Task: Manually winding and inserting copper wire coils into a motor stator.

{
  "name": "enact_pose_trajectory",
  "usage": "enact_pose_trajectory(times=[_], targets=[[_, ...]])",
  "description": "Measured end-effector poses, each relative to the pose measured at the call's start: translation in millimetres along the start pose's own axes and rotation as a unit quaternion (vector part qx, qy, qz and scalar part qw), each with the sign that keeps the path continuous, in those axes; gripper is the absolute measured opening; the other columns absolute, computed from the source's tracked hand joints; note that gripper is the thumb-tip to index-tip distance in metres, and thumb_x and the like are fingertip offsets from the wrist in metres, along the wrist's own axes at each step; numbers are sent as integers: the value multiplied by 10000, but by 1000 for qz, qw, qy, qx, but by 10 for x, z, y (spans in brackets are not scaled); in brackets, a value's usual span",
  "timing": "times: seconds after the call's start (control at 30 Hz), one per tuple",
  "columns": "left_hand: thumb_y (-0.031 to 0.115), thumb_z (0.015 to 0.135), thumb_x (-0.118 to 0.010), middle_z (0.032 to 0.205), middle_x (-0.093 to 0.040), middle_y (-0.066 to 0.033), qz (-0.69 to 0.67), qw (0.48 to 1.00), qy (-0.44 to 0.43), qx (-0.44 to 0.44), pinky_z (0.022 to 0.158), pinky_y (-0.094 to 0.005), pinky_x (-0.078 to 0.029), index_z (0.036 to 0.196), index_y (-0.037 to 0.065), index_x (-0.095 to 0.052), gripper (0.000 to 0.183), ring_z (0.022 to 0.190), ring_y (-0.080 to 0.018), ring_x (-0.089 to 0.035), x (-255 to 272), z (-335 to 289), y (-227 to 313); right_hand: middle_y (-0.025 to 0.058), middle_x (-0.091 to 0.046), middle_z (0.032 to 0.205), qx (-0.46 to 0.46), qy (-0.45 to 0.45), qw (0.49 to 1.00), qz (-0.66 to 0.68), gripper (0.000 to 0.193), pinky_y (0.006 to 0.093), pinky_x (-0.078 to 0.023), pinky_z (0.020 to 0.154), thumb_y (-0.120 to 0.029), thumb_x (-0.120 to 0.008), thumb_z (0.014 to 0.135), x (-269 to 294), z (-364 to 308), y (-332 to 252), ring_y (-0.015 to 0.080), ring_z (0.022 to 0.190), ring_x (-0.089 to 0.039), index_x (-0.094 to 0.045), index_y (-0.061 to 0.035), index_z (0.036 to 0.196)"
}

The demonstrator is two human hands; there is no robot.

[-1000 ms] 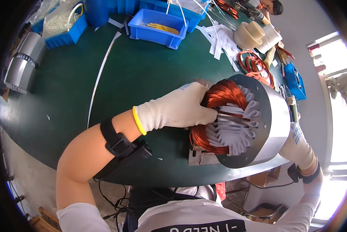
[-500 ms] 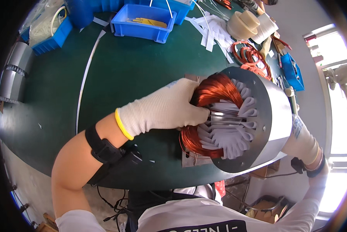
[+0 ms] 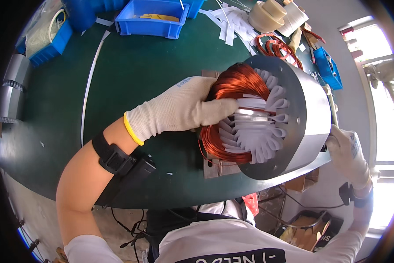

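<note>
From here I can't see the tips of the left hand's fingers: the left hand (image 3: 179, 105) is closed on the copper winding (image 3: 241, 81), thumb in front, the rest curled away behind it. The right hand (image 3: 348, 151) is bent at the far end of the steel cylinder (image 3: 313, 118), and I can't tell whether its fingers grip anything, as that end faces away from me. The cylinder lies on its side on the green table (image 3: 131, 65), winding spilling from its open end; the bore is mostly masked by white paper loops (image 3: 260, 140), too crowded to count. Two gloves, one on each hand; two grey metal cores (image 3: 17, 68) at the far left, one behind the other; one blue bin with yellow strips (image 3: 151, 28) near the top, and another blue bin behind it, cut off. The cylinder sits close to the table's near edge, with little room there, while a broad bare stretch of green opens left of the left hand, crossed by one long white strip (image 3: 90, 83).
</note>
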State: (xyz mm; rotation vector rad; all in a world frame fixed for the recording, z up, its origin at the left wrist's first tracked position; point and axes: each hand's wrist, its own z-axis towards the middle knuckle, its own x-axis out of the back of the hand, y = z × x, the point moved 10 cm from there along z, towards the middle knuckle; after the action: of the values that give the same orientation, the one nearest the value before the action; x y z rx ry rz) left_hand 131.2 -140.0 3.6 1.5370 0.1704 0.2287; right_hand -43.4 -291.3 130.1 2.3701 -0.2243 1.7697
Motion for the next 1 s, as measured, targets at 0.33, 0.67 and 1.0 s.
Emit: enact_pose_trajectory(times=[0.33, 0.67, 1.0], targets=[[138, 896, -621, 793, -568, 23, -37, 998, 43, 20, 674, -264, -449, 1042, -49, -604, 238, 728, -65, -465, -9, -31, -59, 175, -583, 654, 129, 50, 987, -83, 44, 428, -495, 604, -34, -550, 792, -213, 212, -206, 366, 609, -604, -584, -16, 814], [101, 899, -599, 948, -634, -31, -6, 998, 24, 66, 808, -266, -475, 1136, -53, -587, 283, 848, -83, -513, 40, -49, -158, 133, -537, 578, 123, 16, 983, -134, 52, 411, -461, 497, -73, -592, 697, -182, 241, -208, 333, 506, -554, -547, -48, 684], [177, 906, -577, 718, -516, 45, -27, 998, 33, 36, 577, -235, -401, 968, -11, -582, 198, 637, -44, -441, -32, -4, 3, 187, -581, 675, -54, -23, 998, 15, 73, 410, -475, 567, -77, -570, 827, -48, 27, -34, 373, 601, -603, -593, -12, 852]])
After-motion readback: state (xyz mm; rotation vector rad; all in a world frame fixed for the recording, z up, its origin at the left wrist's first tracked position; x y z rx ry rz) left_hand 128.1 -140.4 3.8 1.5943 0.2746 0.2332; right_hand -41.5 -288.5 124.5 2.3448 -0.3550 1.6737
